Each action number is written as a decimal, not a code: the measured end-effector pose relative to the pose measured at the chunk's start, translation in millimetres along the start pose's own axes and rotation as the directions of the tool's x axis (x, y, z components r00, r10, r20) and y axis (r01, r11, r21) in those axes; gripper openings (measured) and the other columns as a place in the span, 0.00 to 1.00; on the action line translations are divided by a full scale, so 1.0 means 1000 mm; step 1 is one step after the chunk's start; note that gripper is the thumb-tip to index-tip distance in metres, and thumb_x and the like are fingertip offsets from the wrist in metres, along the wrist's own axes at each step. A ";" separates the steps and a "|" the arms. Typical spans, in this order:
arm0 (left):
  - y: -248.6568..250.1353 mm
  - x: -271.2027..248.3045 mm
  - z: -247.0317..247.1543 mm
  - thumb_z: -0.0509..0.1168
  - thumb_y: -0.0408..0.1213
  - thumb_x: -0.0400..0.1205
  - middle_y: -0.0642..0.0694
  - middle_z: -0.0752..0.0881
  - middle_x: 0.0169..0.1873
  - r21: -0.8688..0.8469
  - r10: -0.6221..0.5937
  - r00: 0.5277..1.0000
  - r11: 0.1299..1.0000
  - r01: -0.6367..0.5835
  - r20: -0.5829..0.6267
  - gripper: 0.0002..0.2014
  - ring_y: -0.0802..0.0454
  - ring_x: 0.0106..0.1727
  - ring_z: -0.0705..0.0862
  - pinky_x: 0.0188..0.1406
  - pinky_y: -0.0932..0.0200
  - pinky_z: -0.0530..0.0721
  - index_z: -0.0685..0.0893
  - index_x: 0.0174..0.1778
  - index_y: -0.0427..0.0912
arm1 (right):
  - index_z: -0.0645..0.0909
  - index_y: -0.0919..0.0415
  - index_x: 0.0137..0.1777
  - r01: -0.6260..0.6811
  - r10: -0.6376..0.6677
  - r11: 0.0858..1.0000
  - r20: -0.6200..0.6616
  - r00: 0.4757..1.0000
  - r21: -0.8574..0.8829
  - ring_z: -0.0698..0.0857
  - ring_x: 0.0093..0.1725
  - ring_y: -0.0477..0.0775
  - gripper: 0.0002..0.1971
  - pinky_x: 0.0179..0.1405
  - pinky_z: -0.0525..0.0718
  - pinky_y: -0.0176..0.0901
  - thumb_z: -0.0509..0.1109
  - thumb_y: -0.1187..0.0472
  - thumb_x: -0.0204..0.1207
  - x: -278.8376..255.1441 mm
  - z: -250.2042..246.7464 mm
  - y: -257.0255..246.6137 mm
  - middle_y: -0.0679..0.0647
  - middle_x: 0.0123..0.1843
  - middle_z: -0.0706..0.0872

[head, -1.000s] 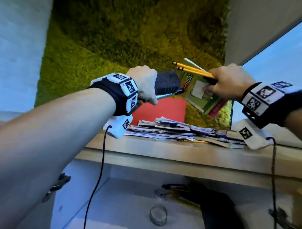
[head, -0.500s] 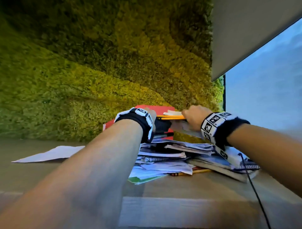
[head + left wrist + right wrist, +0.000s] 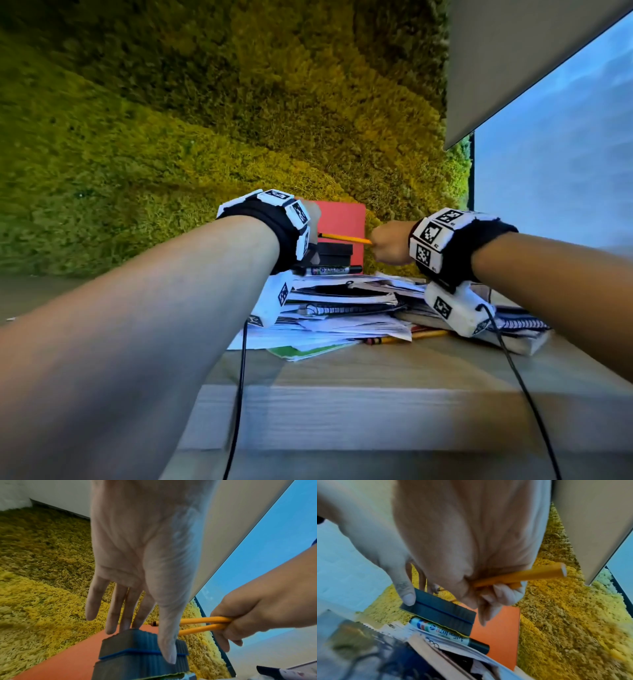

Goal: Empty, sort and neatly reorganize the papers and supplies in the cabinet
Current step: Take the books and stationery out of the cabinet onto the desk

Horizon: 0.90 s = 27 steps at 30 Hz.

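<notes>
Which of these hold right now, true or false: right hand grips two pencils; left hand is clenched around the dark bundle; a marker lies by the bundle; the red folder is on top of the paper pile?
1. The right hand grips two pencils. True.
2. The left hand is clenched around the dark bundle. False: its fingers are straight and only touch the bundle.
3. A marker lies beside the bundle. True.
4. The red folder is on top of the paper pile. False: it is behind the pile, against the green wall.
</notes>
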<state>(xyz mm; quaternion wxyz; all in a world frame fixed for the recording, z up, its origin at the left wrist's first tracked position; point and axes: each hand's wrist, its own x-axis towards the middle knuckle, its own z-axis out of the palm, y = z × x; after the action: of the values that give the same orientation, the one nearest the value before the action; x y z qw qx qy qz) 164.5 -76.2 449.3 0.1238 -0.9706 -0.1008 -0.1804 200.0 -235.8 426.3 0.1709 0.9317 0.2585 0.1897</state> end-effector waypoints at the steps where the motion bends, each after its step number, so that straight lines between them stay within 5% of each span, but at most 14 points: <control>1: -0.001 -0.006 -0.003 0.79 0.56 0.70 0.43 0.83 0.38 -0.013 0.015 1.000 1.000 -0.015 -0.011 0.25 0.44 0.41 0.82 0.37 0.55 0.79 0.82 0.42 0.36 | 0.78 0.66 0.36 0.010 -0.010 1.000 -0.025 1.000 0.002 0.71 0.30 0.54 0.15 0.28 0.70 0.41 0.59 0.63 0.84 -0.003 -0.003 -0.001 0.58 0.33 0.77; 5: -0.003 -0.028 -0.010 0.77 0.53 0.74 0.44 0.84 0.39 0.014 0.035 0.999 0.999 -0.035 -0.015 0.23 0.44 0.44 0.82 0.34 0.55 0.81 0.84 0.44 0.33 | 0.81 0.62 0.62 0.081 -0.080 0.997 -0.064 0.995 0.008 0.78 0.36 0.49 0.15 0.35 0.74 0.40 0.58 0.55 0.86 -0.026 -0.013 -0.003 0.48 0.36 0.79; 7: -0.004 -0.039 -0.015 0.76 0.49 0.76 0.45 0.82 0.37 0.002 0.028 0.999 1.000 -0.028 -0.028 0.19 0.45 0.44 0.81 0.28 0.59 0.75 0.82 0.39 0.35 | 0.73 0.59 0.74 0.103 -0.102 0.995 -0.061 0.993 0.014 0.80 0.51 0.54 0.22 0.50 0.75 0.41 0.51 0.47 0.88 -0.038 -0.017 -0.006 0.54 0.51 0.83; 9: -0.007 -0.050 -0.018 0.78 0.48 0.74 0.46 0.82 0.33 -0.022 0.023 0.999 0.999 -0.024 -0.029 0.19 0.45 0.41 0.81 0.31 0.57 0.77 0.79 0.31 0.39 | 0.63 0.57 0.82 0.091 -0.088 0.994 -0.043 0.995 0.067 0.73 0.73 0.58 0.29 0.72 0.69 0.47 0.43 0.43 0.88 -0.049 -0.020 -0.012 0.59 0.76 0.74; 11: -0.013 -0.059 -0.018 0.80 0.48 0.71 0.46 0.84 0.33 -0.044 0.016 1.000 0.999 -0.017 -0.025 0.18 0.46 0.37 0.83 0.36 0.56 0.82 0.81 0.29 0.41 | 0.64 0.58 0.82 0.113 -0.110 0.986 -0.027 0.994 0.125 0.67 0.79 0.57 0.28 0.78 0.62 0.50 0.41 0.45 0.88 -0.056 -0.022 -0.017 0.58 0.81 0.68; 13: -0.017 -0.067 -0.016 0.80 0.48 0.71 0.47 0.86 0.32 -0.082 0.017 1.000 0.997 -0.016 0.019 0.17 0.49 0.31 0.83 0.37 0.58 0.83 0.84 0.31 0.40 | 0.70 0.59 0.78 0.124 -0.127 0.981 0.009 0.992 0.152 0.76 0.71 0.56 0.26 0.72 0.72 0.49 0.44 0.47 0.89 -0.061 -0.026 -0.017 0.59 0.73 0.77; 14: -0.018 -0.071 -0.015 0.79 0.48 0.72 0.47 0.86 0.32 -0.092 0.025 0.999 0.996 -0.021 0.046 0.16 0.51 0.30 0.82 0.36 0.59 0.82 0.85 0.34 0.38 | 0.72 0.60 0.76 0.122 -0.131 0.981 0.048 0.990 0.152 0.82 0.58 0.53 0.25 0.59 0.80 0.44 0.46 0.47 0.89 -0.064 -0.029 -0.016 0.57 0.62 0.83; 16: -0.018 -0.078 -0.014 0.78 0.46 0.75 0.45 0.88 0.41 -0.107 0.043 0.997 0.994 -0.035 0.070 0.16 0.49 0.35 0.86 0.39 0.57 0.85 0.88 0.43 0.35 | 0.75 0.58 0.73 0.101 -0.135 0.968 0.138 0.981 0.230 0.76 0.34 0.48 0.21 0.32 0.77 0.38 0.53 0.49 0.88 -0.066 -0.032 -0.013 0.53 0.40 0.79; 17: -0.018 -0.083 -0.013 0.77 0.45 0.76 0.43 0.89 0.46 -0.121 0.044 0.996 0.992 -0.035 0.073 0.17 0.47 0.41 0.88 0.41 0.55 0.85 0.88 0.48 0.34 | 0.77 0.58 0.71 0.087 -0.141 0.955 0.177 0.974 0.283 0.72 0.31 0.49 0.19 0.27 0.74 0.38 0.55 0.51 0.87 -0.066 -0.032 -0.012 0.53 0.36 0.75; 19: -0.016 -0.089 -0.011 0.76 0.46 0.77 0.43 0.89 0.49 -0.150 0.044 0.997 0.988 -0.034 0.062 0.20 0.45 0.47 0.88 0.38 0.57 0.84 0.88 0.56 0.34 | 0.80 0.59 0.68 0.080 -0.148 0.947 0.200 0.969 0.311 0.72 0.31 0.54 0.16 0.26 0.73 0.40 0.58 0.54 0.87 -0.067 -0.034 -0.011 0.57 0.36 0.74; 23: -0.007 -0.098 -0.009 0.75 0.50 0.76 0.46 0.85 0.38 -0.142 0.068 0.998 0.988 -0.066 0.009 0.22 0.47 0.41 0.82 0.28 0.60 0.78 0.88 0.56 0.35 | 0.81 0.57 0.68 0.055 -0.096 0.956 0.133 0.986 0.287 0.77 0.31 0.52 0.15 0.26 0.79 0.37 0.63 0.57 0.85 -0.070 -0.033 -0.017 0.55 0.35 0.81; 27: -0.001 -0.097 -0.010 0.76 0.47 0.76 0.45 0.84 0.50 -0.161 0.128 0.989 0.977 -0.138 -0.072 0.19 0.46 0.51 0.80 0.45 0.56 0.80 0.87 0.57 0.38 | 0.84 0.64 0.56 -0.025 0.004 0.987 0.132 0.991 0.161 0.83 0.24 0.48 0.11 0.23 0.83 0.36 0.65 0.58 0.83 -0.073 -0.024 -0.022 0.54 0.32 0.85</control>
<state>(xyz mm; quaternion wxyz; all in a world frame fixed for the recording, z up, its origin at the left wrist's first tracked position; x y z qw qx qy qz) 72.3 -93.1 422.5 0.0574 -0.9760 -0.0165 -0.2093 122.3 -252.7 419.2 0.1096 0.9548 0.2544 0.1074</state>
